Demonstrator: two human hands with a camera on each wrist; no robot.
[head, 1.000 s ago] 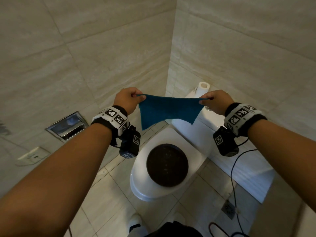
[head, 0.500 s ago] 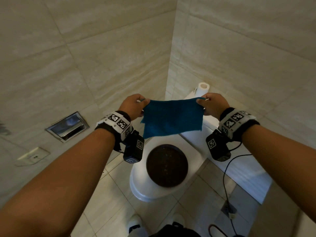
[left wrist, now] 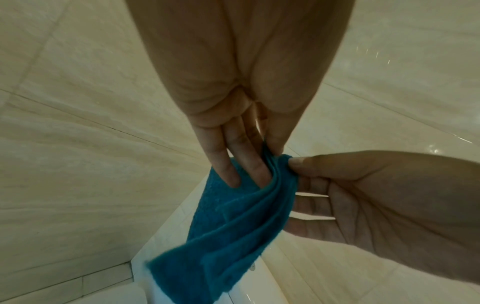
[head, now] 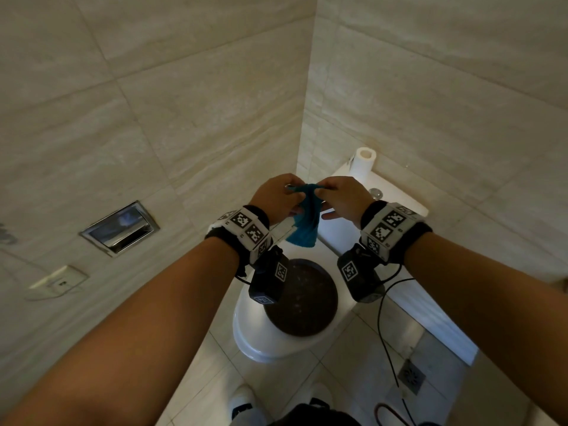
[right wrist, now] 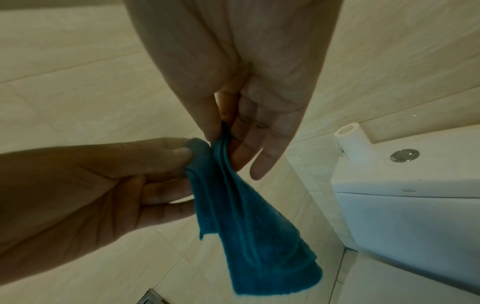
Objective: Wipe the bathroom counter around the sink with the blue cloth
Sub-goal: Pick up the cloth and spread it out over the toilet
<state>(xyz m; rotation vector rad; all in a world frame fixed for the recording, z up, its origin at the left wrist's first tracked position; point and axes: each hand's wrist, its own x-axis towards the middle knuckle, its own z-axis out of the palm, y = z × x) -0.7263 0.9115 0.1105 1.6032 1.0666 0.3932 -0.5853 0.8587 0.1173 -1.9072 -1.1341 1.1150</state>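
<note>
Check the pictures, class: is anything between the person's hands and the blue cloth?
Nothing visible. The left hand and right hand both already pinch the top of the blue cloth, which hangs bunched above the toilet. No counter or sink appears in any view.

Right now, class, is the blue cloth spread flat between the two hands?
No, the blue cloth hangs gathered in folds, pinched at its top by left hand and right hand.

Bare forearms, white wristbands (head: 246, 230) printed with black square markers above black cuffs, black camera boxes (head: 270, 281) under each wristband, thin black cable (head: 385, 330) trailing below the right box, white shoes (head: 242, 402)
</note>
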